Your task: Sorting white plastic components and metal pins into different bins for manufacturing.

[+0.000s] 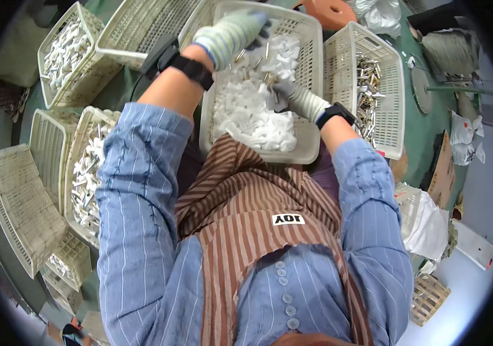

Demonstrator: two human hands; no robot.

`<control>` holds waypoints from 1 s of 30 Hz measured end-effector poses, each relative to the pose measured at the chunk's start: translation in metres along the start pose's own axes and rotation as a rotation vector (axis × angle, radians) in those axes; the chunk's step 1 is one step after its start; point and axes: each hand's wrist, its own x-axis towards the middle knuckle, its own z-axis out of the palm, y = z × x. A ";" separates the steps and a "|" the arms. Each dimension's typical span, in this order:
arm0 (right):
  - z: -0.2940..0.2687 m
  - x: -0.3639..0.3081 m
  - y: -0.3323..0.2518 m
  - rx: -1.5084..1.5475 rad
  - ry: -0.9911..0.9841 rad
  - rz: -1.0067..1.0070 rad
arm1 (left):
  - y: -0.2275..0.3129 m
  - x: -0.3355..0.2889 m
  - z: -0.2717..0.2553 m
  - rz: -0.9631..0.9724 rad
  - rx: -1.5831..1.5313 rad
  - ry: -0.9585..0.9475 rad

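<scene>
Two gloved hands over white parts (pixel 255 112)

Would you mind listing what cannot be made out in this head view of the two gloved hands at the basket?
- Left hand: the glove's back hides its fingertips, so any grip is unclear.
- Right hand: whether it pinches a piece is too small to tell.
- White plastic pieces in the middle basket: shapes blur together.
- Metal parts in the right basket: too small to identify.

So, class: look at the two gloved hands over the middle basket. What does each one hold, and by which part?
It cannot be told. Both the left hand and right hand hover among white plastic pieces in the basket; any hold is hidden.
</scene>
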 end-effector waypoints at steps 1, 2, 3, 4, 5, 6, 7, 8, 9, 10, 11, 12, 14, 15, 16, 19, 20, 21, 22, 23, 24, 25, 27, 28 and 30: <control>0.004 -0.013 -0.023 0.148 -0.043 -0.049 | -0.017 -0.001 -0.005 0.034 0.108 0.011; 0.012 -0.032 -0.048 0.191 -0.049 -0.091 | -0.046 0.004 -0.016 0.284 0.413 -0.018; 0.016 -0.050 -0.067 0.238 -0.050 -0.131 | -0.063 0.011 -0.024 0.530 0.718 -0.054; 0.007 -0.067 -0.078 0.280 -0.044 -0.173 | -0.052 0.011 -0.010 0.380 0.605 -0.112; 0.006 -0.080 -0.087 0.282 -0.037 -0.190 | -0.043 0.002 0.002 0.215 0.499 -0.160; 0.008 -0.090 -0.095 0.343 -0.076 -0.242 | -0.044 0.003 0.011 0.078 0.277 -0.211; 0.009 -0.101 -0.101 0.404 -0.111 -0.297 | -0.031 -0.004 0.021 0.092 0.286 -0.217; 0.011 -0.104 -0.103 0.465 -0.098 -0.311 | -0.015 -0.017 0.031 0.013 -0.084 -0.243; 0.010 -0.098 -0.103 0.470 -0.108 -0.320 | -0.002 -0.029 0.038 -0.068 -0.453 -0.259; 0.015 -0.092 -0.101 0.550 -0.105 -0.360 | 0.002 -0.035 0.042 -0.056 -0.458 -0.223; 0.019 -0.086 -0.099 0.630 -0.101 -0.397 | -0.002 -0.031 0.046 -0.064 -0.448 -0.221; 0.022 -0.080 -0.100 0.666 -0.097 -0.414 | -0.012 -0.026 0.052 0.012 -0.433 -0.149; 0.027 -0.087 -0.105 0.661 -0.142 -0.371 | -0.011 -0.027 0.050 -0.035 -0.320 -0.047; 0.029 -0.090 -0.105 0.645 -0.180 -0.333 | -0.012 -0.030 0.048 -0.046 -0.314 -0.046; 0.027 -0.090 -0.105 0.656 -0.195 -0.338 | -0.006 -0.037 0.048 -0.036 -0.347 -0.061; 0.022 -0.093 -0.102 0.543 -0.172 -0.395 | -0.023 -0.025 0.040 0.026 -0.326 -0.037; 0.021 -0.100 -0.103 0.420 -0.109 -0.448 | -0.020 -0.028 0.035 0.027 -0.278 -0.057; 0.018 -0.102 -0.102 0.431 -0.108 -0.450 | -0.014 -0.030 0.033 0.029 -0.229 -0.078; 0.016 -0.103 -0.102 0.130 0.054 -0.612 | -0.005 -0.034 0.032 0.040 -0.196 -0.050; 0.025 -0.109 -0.109 -0.173 0.217 -0.758 | -0.005 -0.035 0.032 0.033 -0.181 -0.050; 0.038 -0.121 -0.114 0.195 0.136 -0.604 | -0.004 -0.036 0.033 0.063 -0.318 -0.023; 0.037 -0.125 -0.115 0.209 0.140 -0.611 | -0.003 -0.036 0.035 0.098 -0.456 -0.003; 0.036 -0.130 -0.115 0.057 0.046 -0.616 | 0.002 -0.035 0.036 0.104 -0.403 -0.025; 0.039 -0.132 -0.115 -0.001 0.087 -0.604 | 0.004 -0.036 0.037 0.094 -0.476 -0.031; 0.050 -0.133 -0.118 -0.079 0.145 -0.629 | 0.009 -0.037 0.040 0.072 -0.624 -0.023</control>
